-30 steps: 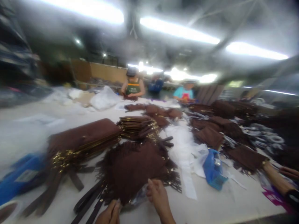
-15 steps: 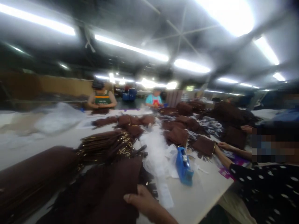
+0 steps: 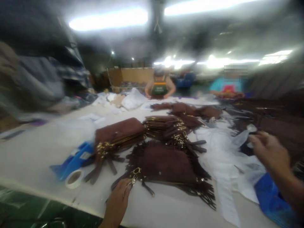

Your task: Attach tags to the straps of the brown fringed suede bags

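A brown fringed bag [image 3: 166, 161] lies flat on the white table in front of me. At its lower left corner, my left hand [image 3: 118, 198] is closed on the bag's strap, beside a gold clasp [image 3: 135, 174]. To the right, my right hand [image 3: 272, 152] is raised over a heap of white wrapping sheets [image 3: 219, 161], its fingers pinched on a thin, whitish, blurred piece [image 3: 245, 136]. Part of a blue tape dispenser [image 3: 273, 198] shows under my right forearm.
Stacked brown bags [image 3: 121, 129] with gold hardware stand behind the fringed one. At left are another blue dispenser [image 3: 73, 160] and a white tape roll [image 3: 74, 179]. Two co-workers [image 3: 159, 87] sit across the table [image 3: 30, 161]; more brown bags [image 3: 277, 129] are piled at right.
The view has swung left. My hand has left the bag's right edge; now my left hand grips its strap and my right hand pinches a whitish piece.
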The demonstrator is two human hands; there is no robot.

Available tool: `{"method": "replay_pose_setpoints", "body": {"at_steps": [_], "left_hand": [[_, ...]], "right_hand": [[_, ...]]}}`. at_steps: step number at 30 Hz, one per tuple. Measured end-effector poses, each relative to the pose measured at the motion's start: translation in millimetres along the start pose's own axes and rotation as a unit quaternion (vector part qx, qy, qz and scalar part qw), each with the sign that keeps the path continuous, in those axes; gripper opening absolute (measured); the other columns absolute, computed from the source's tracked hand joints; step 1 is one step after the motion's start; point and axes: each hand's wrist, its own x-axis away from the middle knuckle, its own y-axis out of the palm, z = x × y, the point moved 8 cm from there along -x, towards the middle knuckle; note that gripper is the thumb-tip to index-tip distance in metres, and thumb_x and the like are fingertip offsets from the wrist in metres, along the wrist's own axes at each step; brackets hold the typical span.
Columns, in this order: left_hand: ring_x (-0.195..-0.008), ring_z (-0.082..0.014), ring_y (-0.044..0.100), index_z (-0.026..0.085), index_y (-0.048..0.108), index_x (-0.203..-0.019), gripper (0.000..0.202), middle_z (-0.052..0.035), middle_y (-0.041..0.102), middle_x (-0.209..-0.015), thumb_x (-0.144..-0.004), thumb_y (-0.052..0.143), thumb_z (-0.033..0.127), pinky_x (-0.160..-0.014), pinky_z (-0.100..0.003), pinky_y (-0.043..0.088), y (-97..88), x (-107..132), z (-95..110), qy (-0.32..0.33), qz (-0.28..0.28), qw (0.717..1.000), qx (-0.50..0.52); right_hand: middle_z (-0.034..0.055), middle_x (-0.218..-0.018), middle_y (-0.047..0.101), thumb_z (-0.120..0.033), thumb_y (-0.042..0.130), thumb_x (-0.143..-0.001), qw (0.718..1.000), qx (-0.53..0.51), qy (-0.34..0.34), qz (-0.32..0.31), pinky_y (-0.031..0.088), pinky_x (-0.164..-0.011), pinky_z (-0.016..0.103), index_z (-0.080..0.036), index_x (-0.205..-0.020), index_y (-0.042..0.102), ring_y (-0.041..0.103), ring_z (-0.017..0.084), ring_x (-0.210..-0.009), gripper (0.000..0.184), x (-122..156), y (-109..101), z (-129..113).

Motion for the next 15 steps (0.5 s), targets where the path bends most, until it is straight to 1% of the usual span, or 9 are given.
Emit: {"method": "replay_pose_setpoints", "body": {"at_steps": [1,2,5,7,8,10,11,14,15], "left_hand": [[-0.113,-0.0229,0.058,0.021,0.061,-0.113,0.03,-0.0076,0.065,-0.117,-0.096,0.038,0.029,-0.102,-0.043,0.047,2.2,-5,-1,0.014,0.014,1.0,-0.019],[-0.115,-0.0233,0.057,0.02,0.06,-0.115,0.03,-0.0083,0.064,-0.118,-0.096,0.038,0.026,-0.104,-0.044,0.045,6.4,-10,1,0.031,0.023,0.998,-0.039],[-0.117,-0.0244,0.053,0.018,0.056,-0.122,0.032,-0.0095,0.061,-0.12,-0.093,0.042,0.018,-0.104,-0.044,0.043,25.5,-23,13,0.082,0.019,0.992,-0.098],[-0.12,-0.0261,0.05,0.019,0.05,-0.129,0.041,-0.0097,0.056,-0.127,-0.089,0.049,0.013,-0.103,-0.044,0.043,35.8,-32,20,0.099,0.01,0.986,-0.137],[-0.12,-0.0269,0.049,0.019,0.047,-0.133,0.048,-0.0098,0.055,-0.129,-0.086,0.053,0.011,-0.101,-0.044,0.043,39.2,-36,22,0.099,0.003,0.983,-0.156],[-0.114,-0.0279,0.051,0.019,0.047,-0.132,0.05,-0.01,0.057,-0.122,-0.084,0.057,0.011,-0.094,-0.043,0.045,42.0,-45,23,0.089,-0.013,0.978,-0.188],[-0.108,-0.0279,0.053,0.017,0.053,-0.125,0.042,-0.0095,0.06,-0.114,-0.084,0.057,0.012,-0.089,-0.042,0.046,41.2,-48,24,0.085,-0.024,0.976,-0.197],[-0.093,-0.0269,0.055,0.017,0.063,-0.091,0.008,-0.0067,0.063,-0.09,-0.088,0.056,0.019,-0.082,-0.04,0.045,30.0,-51,30,0.095,-0.049,0.974,-0.201],[-0.091,-0.0264,0.055,0.018,0.062,-0.084,0.011,-0.006,0.063,-0.087,-0.09,0.053,0.021,-0.082,-0.04,0.044,23.9,-49,35,0.106,-0.054,0.973,-0.196]], "right_hand": [[0.0141,-0.091,0.07,-0.052,0.039,-0.093,0.998,0.036,0.01,0.054,0.049,-0.081,0.056,-0.031,-0.103,0.067,0.066,0.033,-0.091,0.036,11,10,2],[0.0139,-0.093,0.07,-0.05,0.043,-0.092,0.997,0.068,0.007,0.039,0.049,-0.081,0.055,-0.029,-0.102,0.067,0.066,0.033,-0.089,0.034,24,38,-1],[0.0083,-0.112,0.067,-0.032,0.047,-0.091,0.98,0.061,-0.1,-0.163,0.051,-0.089,0.039,-0.025,-0.112,0.062,0.063,0.023,-0.102,0.027,82,170,-42],[0.0074,-0.122,0.061,-0.023,0.052,-0.088,0.954,0.096,-0.175,-0.224,0.047,-0.094,0.036,-0.024,-0.124,0.056,0.056,0.022,-0.112,0.036,116,239,-75],[0.0082,-0.122,0.06,-0.018,0.055,-0.086,0.945,0.131,-0.193,-0.227,0.046,-0.093,0.037,-0.023,-0.126,0.054,0.055,0.023,-0.112,0.04,125,261,-87],[0.0096,-0.114,0.061,-0.014,0.057,-0.084,0.932,0.196,-0.207,-0.224,0.046,-0.086,0.038,-0.02,-0.123,0.055,0.055,0.025,-0.106,0.039,129,287,-99],[0.0092,-0.108,0.062,-0.013,0.057,-0.084,0.926,0.217,-0.211,-0.225,0.045,-0.083,0.037,-0.019,-0.116,0.058,0.055,0.024,-0.101,0.033,128,291,-101],[0.0055,-0.092,0.062,-0.012,0.055,-0.086,0.913,0.232,-0.229,-0.246,0.041,-0.076,0.033,-0.019,-0.093,0.061,0.054,0.022,-0.089,0.012,125,283,-101],[0.0046,-0.09,0.061,-0.012,0.054,-0.087,0.912,0.226,-0.234,-0.249,0.04,-0.076,0.032,-0.019,-0.09,0.061,0.053,0.021,-0.087,0.01,126,276,-101]]}}
